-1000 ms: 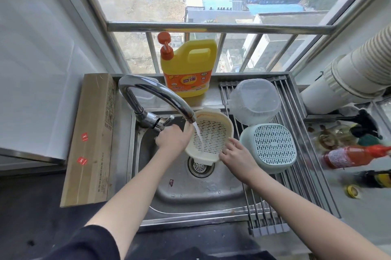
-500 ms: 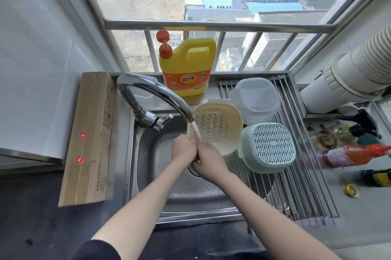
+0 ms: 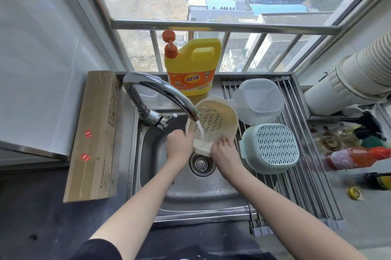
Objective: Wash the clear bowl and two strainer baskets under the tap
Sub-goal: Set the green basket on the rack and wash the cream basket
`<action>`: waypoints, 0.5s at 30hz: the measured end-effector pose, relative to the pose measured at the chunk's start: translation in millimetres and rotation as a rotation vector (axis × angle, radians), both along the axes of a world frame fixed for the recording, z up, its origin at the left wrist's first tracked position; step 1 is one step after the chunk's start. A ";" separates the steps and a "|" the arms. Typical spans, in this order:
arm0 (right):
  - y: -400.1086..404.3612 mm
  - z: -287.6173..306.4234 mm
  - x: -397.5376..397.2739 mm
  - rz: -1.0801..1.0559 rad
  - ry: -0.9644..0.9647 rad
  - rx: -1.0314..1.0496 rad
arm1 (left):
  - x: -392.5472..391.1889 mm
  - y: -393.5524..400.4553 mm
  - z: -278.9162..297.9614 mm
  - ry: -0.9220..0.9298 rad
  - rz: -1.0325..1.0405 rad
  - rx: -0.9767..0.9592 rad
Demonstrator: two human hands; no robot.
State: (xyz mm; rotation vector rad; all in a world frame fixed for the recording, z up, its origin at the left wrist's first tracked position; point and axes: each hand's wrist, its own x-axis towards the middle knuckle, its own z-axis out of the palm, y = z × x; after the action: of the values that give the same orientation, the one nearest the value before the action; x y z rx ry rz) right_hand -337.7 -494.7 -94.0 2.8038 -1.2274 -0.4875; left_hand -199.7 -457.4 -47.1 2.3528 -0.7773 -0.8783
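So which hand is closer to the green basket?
Right. The right hand grips the cream strainer just beside the green basket on the rack. The left hand holds the strainer's other edge, farther away over the sink.

A single wide-angle view looked forward and steeply down from the person's head, close above the sink (image 3: 152, 166) at frame centre. Both forearms entered from the bottom edge. The window (image 3: 211, 6) filled the top, its lines bowed by the lens; the drying rack (image 3: 306, 185) ran down the right.
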 end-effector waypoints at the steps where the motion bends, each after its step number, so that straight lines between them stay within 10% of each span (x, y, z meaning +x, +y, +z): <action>1: 2.8 -1.4 0.4 0.021 -0.023 0.025 | -4.6 4.0 -2.1 0.095 0.043 0.015; 6: 16.6 13.2 20.0 0.117 -0.182 0.136 | -35.4 20.9 -24.0 0.760 0.342 0.118; 15: -41.9 13.4 -15.9 0.359 0.134 0.231 | -11.3 18.0 -11.7 0.768 0.329 0.215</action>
State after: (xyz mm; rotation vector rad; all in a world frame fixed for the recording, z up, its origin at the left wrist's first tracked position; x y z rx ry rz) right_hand -353.6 -536.6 -80.6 3.0221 -0.6588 -0.8167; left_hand -211.0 -439.5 -58.9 1.9612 0.0172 -1.6077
